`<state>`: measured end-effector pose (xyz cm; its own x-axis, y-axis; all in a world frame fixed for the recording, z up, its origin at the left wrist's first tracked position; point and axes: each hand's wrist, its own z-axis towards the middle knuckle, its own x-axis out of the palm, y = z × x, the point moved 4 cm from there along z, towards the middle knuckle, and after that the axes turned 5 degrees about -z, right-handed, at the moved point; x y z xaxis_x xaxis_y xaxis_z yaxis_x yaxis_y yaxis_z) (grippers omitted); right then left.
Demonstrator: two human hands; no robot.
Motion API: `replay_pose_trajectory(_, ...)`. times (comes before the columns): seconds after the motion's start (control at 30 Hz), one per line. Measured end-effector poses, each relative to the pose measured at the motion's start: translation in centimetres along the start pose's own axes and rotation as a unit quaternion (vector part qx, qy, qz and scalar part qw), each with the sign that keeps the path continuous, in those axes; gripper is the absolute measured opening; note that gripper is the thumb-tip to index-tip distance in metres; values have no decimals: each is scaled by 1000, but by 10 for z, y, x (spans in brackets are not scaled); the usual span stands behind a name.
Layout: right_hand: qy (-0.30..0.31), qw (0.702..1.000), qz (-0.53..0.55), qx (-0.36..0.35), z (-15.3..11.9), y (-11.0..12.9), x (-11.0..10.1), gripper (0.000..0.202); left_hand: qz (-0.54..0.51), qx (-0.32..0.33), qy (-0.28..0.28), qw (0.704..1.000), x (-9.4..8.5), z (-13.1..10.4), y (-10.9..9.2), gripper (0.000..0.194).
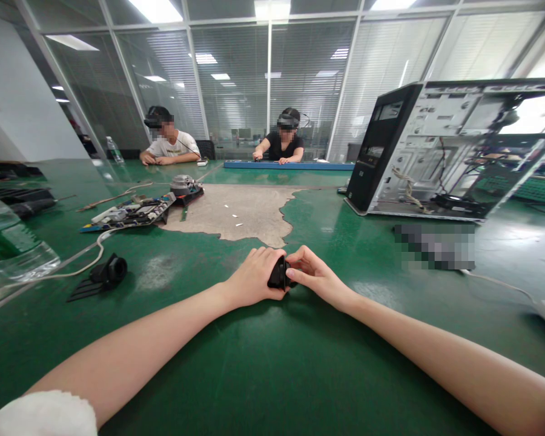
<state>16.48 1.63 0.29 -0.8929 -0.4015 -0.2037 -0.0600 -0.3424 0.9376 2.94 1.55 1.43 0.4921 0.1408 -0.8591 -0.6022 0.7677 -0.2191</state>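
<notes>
Both my hands meet at the middle of the green table over a small black part (279,274). My left hand (254,277) curls around its left side. My right hand (313,275) pinches its right side with thumb and fingers. The part rests low on the green table (272,363), mostly hidden between my fingers.
An open computer case (440,151) stands at the right. A circuit board (131,212) and a round fan part (184,184) lie at the left, with a black bracket (104,275) and white cable nearer. Two people sit at the far side. A worn patch (236,212) marks the table.
</notes>
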Motion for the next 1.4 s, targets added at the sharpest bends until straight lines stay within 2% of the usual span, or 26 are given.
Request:
replay_pose_trajectory(0.27, 3, 999, -23, 36, 1, -3, -1, 25, -11, -3, 6, 1000, -1, 0, 0, 51)
replay_pose_trajectory(0.43, 31, 999, 8, 16, -2, 0, 1, 29, -7, -6, 7, 1000, -1, 1, 0, 52)
replay_pose_trajectory(0.7, 6, 1000, 3, 5, -2, 1, 2, 24, -4, -4, 1, 1000, 0, 0, 1, 52)
replay_pose_trajectory(0.9, 21, 999, -5, 26, -2, 2, 2, 27, -13, -3, 5, 1000, -1, 1, 0, 51)
replay_pose_trajectory(1.07, 38, 999, 5, 15, -3, 3, 3, 31, -9, -10, 11, 1000, 0, 1, 1, 54)
replay_pose_trajectory(1.3, 3, 1000, 1, 0, -2, 1, 1, 21, 1, -2, -1, 1000, 1, 0, 1, 53)
replay_pose_trajectory(1.4, 5, 1000, -10, 9, -2, 1, 1, 24, -1, -1, 2, 1000, 0, 1, 0, 52)
